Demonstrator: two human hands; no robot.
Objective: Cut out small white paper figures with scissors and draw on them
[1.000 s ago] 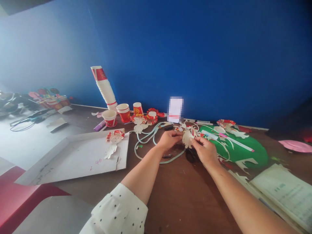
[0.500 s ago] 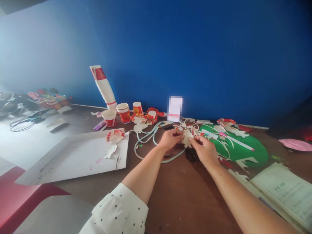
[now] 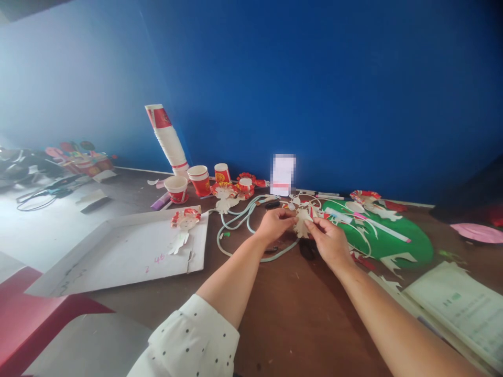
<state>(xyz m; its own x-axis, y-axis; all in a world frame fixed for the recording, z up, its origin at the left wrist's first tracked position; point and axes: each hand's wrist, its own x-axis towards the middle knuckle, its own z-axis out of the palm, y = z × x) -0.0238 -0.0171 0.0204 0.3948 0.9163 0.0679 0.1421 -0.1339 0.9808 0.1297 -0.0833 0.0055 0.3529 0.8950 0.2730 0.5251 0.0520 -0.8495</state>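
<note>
Between my hands is a cream paper cutout [image 3: 302, 225] with a wavy edge and a bit of red on its upper right. My left hand [image 3: 276, 225] pinches its left side, fingers closed. At its right side the thumb and fingers of my right hand [image 3: 328, 238] are closed on it too. Similar red-fringed paper cutouts lie around: one [image 3: 186, 220] on the white box lid [image 3: 129, 251], another [image 3: 225, 196] behind the cable, and one [image 3: 365, 198] at the back right. Dark scissors handles [image 3: 308, 250] show partly below the cutout.
A leaning stack of paper cups [image 3: 168, 141] and several red cups [image 3: 199, 180] stand at the back left. A pale blue cable [image 3: 223, 248] loops beside my left hand. Markers [image 3: 387, 230] and scraps lie on a green sheet [image 3: 412, 246]; an open book [image 3: 456, 309] is at right.
The paper cutout has shifted and turned slightly between my fingers, with more red showing at its upper right. Both hands keep nearly the same place and grip.
</note>
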